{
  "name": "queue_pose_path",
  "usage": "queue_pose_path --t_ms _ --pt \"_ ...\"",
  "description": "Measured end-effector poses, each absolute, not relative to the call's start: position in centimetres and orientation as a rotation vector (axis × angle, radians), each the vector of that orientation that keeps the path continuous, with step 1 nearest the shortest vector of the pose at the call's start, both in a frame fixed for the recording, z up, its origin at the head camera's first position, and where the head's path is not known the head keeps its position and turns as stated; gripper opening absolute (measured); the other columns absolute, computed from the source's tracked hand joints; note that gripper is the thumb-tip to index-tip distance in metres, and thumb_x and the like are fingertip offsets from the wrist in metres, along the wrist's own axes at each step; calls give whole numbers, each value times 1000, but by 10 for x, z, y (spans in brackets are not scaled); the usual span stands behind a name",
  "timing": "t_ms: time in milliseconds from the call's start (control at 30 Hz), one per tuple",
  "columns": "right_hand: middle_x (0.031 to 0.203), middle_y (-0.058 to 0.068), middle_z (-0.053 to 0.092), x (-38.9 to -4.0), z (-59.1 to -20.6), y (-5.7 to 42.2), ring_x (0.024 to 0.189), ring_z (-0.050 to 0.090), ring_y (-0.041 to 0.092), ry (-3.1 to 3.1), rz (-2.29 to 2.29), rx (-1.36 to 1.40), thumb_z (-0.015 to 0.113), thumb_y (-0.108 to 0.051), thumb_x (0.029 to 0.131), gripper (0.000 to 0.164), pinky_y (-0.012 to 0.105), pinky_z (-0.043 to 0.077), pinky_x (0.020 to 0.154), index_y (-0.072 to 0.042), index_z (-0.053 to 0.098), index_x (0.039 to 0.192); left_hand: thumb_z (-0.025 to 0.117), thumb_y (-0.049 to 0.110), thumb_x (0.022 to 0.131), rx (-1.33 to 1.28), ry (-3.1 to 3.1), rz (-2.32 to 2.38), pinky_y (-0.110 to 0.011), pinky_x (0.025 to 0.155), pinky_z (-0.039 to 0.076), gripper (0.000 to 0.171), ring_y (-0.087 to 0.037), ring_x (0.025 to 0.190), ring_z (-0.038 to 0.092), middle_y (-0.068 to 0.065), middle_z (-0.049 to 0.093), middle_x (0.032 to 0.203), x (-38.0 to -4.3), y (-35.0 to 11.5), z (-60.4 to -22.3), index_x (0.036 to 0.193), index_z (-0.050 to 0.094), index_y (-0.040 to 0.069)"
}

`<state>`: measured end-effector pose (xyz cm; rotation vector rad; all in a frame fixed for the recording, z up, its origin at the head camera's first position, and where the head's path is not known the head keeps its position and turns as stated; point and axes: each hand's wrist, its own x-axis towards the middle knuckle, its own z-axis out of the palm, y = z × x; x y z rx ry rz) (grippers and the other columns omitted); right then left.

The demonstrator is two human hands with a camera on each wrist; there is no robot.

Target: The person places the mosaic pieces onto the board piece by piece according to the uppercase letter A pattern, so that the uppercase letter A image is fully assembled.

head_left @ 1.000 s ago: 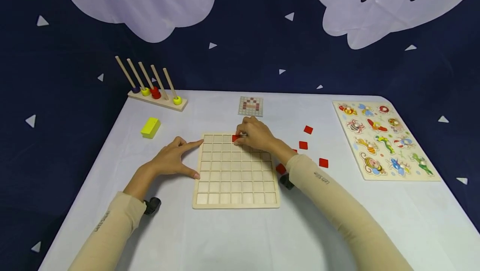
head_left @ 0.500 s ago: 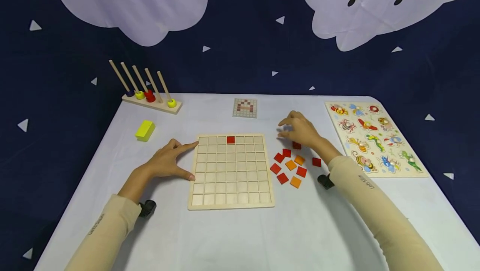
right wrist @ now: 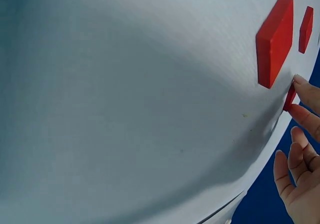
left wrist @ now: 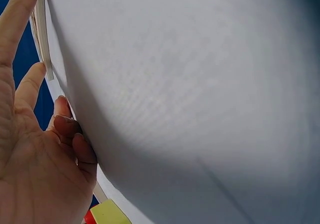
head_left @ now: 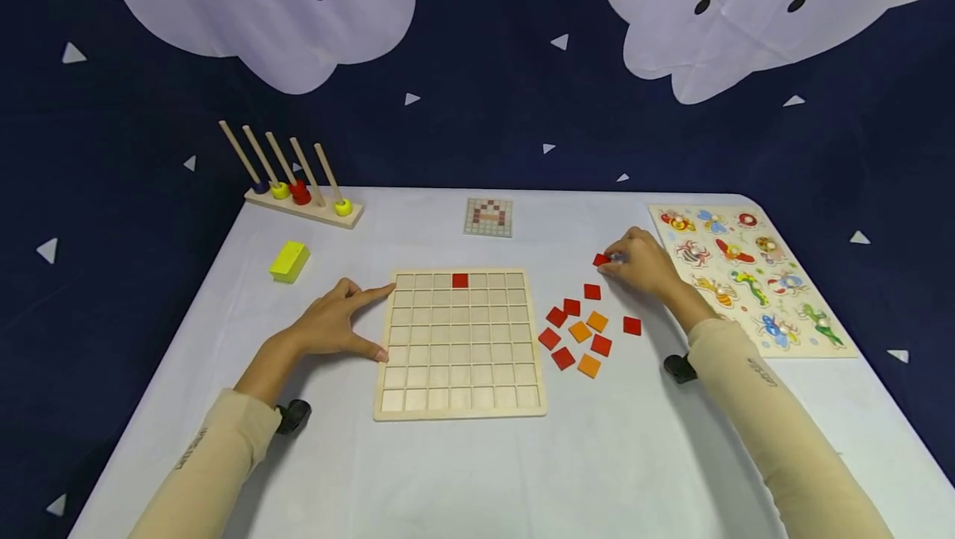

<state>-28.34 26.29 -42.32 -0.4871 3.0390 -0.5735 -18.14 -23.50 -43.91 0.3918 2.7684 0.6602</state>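
Note:
A wooden grid board point(head_left: 460, 415) lies flat in the head view, with one red square tile point(head_left: 460, 280) in its top row. My left hand point(head_left: 328, 323) touches the board's left edge with the tips of thumb and index finger; its other fingers are bent, as the left wrist view shows. Right of the board, my right hand point(head_left: 643, 264) pinches a red tile point(head_left: 600, 259) between thumb and fingertip, at the table surface. In the right wrist view that same tile point(right wrist: 290, 98) is partly covered by the fingers. Several loose red tiles point(head_left: 563, 358) and orange tiles point(head_left: 588, 366) lie between board and hand.
Behind the board lies a small pattern card point(head_left: 488, 217). A yellow block point(head_left: 289, 262) and a wooden peg stand point(head_left: 304, 206) with coloured beads are at the back left. An insect picture puzzle point(head_left: 753, 274) lies right, close to my right forearm.
My right hand has left the board, where a red tile now sits in the top row, moved right and taken hold of another red tile. The left hand stays at the board's edge.

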Motion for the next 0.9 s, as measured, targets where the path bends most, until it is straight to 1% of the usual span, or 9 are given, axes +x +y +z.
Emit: queue_pose_path --t_ms 133,333,667,900 --pt "103 19 55 -281 -423 263 98 50 35 3049 -591 -516 76 -17 86 29 50 41 86 5 74 103 87 65 55 397 2768 664 -33 76 38 115 -22 91 45 -9 43 107 -182 -234 -440 153 40 27" --pt "104 18 55 -280 -422 263 100 51 34 3038 -582 -508 75 -17 86 27 49 41 89 5 75 101 88 64 56 404 2773 669 -33 77 38 114 -22 90 45 -9 43 107 -182 -235 -439 153 41 28" --pt "100 14 54 -282 -422 252 95 50 29 2991 -651 -569 78 -19 83 26 44 40 83 2 76 98 88 64 56 410 2772 671 -32 75 37 114 -22 89 45 -9 43 106 -182 -237 -439 153 41 27" --pt "101 14 55 -281 -416 223 95 50 29 2944 -721 -620 80 -20 82 27 43 42 83 1 76 98 87 65 56 405 2770 659 -33 76 38 114 -22 90 45 -9 44 107 -184 -236 -440 153 40 27"
